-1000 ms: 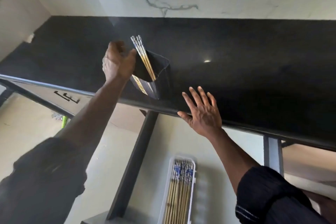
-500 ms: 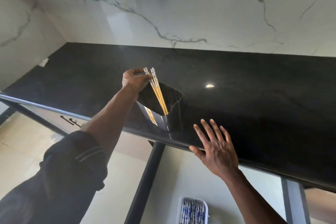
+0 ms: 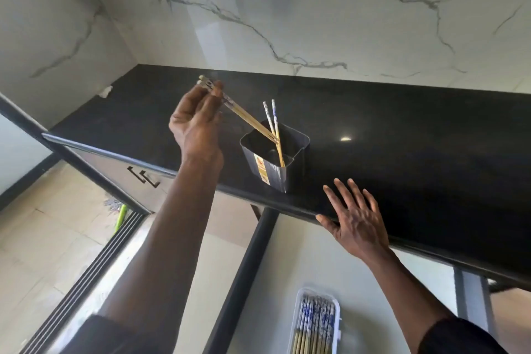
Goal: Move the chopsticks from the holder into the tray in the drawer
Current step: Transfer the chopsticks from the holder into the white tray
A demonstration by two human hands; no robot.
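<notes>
Black counter (image 3: 402, 135), mostly bare; holder (image 3: 274, 156) near its front edge, two chopsticks (image 3: 273, 123) inside. Left hand (image 3: 198, 121) pinches a pair (image 3: 238, 113), tips over holder's rim. Right hand (image 3: 356, 221), fingers spread, rests on counter edge. Tray (image 3: 316, 322) in drawer (image 3: 258, 282) below, nearly full.

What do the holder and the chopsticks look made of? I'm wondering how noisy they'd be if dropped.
Holder: seemingly thin dark grey plastic, semi-gloss, with rounded moulded corners and a sticker label. Chopsticks: likely bamboo or wood, with pale tan matte shafts and blue-and-white patterned tops.
</notes>
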